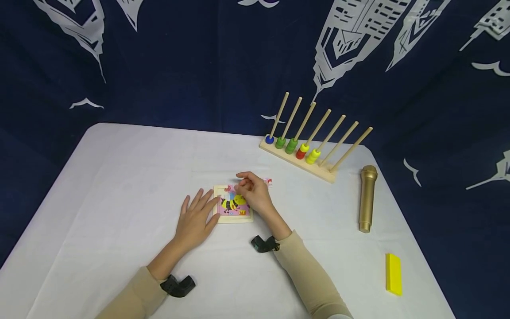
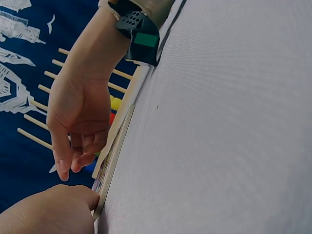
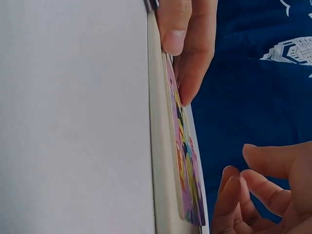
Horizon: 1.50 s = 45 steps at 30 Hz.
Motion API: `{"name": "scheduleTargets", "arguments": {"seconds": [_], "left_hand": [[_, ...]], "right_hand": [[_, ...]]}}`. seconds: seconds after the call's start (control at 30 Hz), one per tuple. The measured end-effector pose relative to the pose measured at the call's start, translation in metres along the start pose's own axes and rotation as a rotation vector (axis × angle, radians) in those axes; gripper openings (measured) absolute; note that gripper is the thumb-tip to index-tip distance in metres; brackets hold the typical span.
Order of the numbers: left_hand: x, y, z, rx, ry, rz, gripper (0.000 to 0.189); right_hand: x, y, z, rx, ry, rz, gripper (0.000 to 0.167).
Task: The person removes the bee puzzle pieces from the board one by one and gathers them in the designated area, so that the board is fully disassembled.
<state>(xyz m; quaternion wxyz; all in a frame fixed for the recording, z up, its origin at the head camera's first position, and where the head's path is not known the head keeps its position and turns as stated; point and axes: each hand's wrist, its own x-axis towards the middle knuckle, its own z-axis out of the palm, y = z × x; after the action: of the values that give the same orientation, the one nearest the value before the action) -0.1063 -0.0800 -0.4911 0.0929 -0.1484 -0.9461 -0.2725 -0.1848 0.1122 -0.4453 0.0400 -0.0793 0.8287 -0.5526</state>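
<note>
We find the bee puzzle [image 1: 230, 204] in its pale frame [image 1: 233, 220], flat on the white table [image 1: 131, 190]. The left hand [image 1: 194, 225], fingers spread, touches its left side; the right hand [image 1: 256, 195] hovers above, fingers loosely bent (their tips clear of the puzzle).
</note>
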Motion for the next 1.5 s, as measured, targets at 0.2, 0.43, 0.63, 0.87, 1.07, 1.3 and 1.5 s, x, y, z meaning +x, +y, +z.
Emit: {"name": "scheduleTargets", "arguments": {"seconds": [0.2,0.43,0.63,0.87,1.07,1.3,1.5], "left_hand": [[0.001,0.000,0.000,0.012,0.010,0.011,0.046],[0.000,0.000,0.001,0.013,0.023,0.015,0.046],[-0.002,-0.001,0.003,0.015,0.033,0.019,0.046],[-0.002,-0.001,0.000,0.017,0.005,0.014,0.046],[0.000,-0.001,0.001,-0.003,0.016,0.018,0.046],[0.002,0.001,0.001,0.004,0.002,0.007,0.046],[0.000,0.000,-0.001,0.019,-0.004,-0.002,0.047]], "right_hand": [[0.000,0.007,0.002,-0.046,0.004,-0.023,0.033],[-0.002,0.011,0.005,-0.127,0.014,-0.074,0.033],[-0.004,0.013,0.008,-0.177,0.017,-0.097,0.033],[-0.003,0.016,0.010,-0.213,0.019,-0.128,0.034],[-0.002,0.015,0.009,-0.248,0.025,-0.130,0.035],[-0.001,0.017,0.008,-0.288,0.029,-0.129,0.034],[-0.002,0.016,0.011,-0.296,0.026,-0.135,0.033]]}}
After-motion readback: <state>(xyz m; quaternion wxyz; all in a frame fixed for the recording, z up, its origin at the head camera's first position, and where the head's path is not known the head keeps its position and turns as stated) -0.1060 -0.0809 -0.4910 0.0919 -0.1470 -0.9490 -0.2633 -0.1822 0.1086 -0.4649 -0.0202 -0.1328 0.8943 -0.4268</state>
